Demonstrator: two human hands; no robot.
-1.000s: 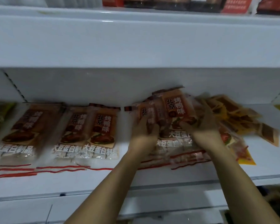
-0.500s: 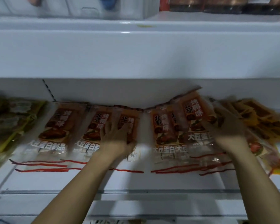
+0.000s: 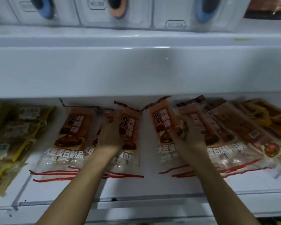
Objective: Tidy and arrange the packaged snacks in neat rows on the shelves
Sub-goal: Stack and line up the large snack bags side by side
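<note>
Several orange-and-clear snack packets with red bottom strips lie flat on the white shelf. My left hand rests fingers-down on a middle packet, beside the leftmost orange packet. My right hand grips a packet whose top end is lifted off the pile. To its right more orange packets overlap in a loose fan.
Yellow-green packets fill the shelf's left end, past a thin divider. Yellow packets lie at the far right. The upper shelf's deep white front overhangs the packets; boxed goods stand on it.
The view has shifted left and up. My left hand stays on the middle packets; my right hand has closed on one packet and lifted its top end.
</note>
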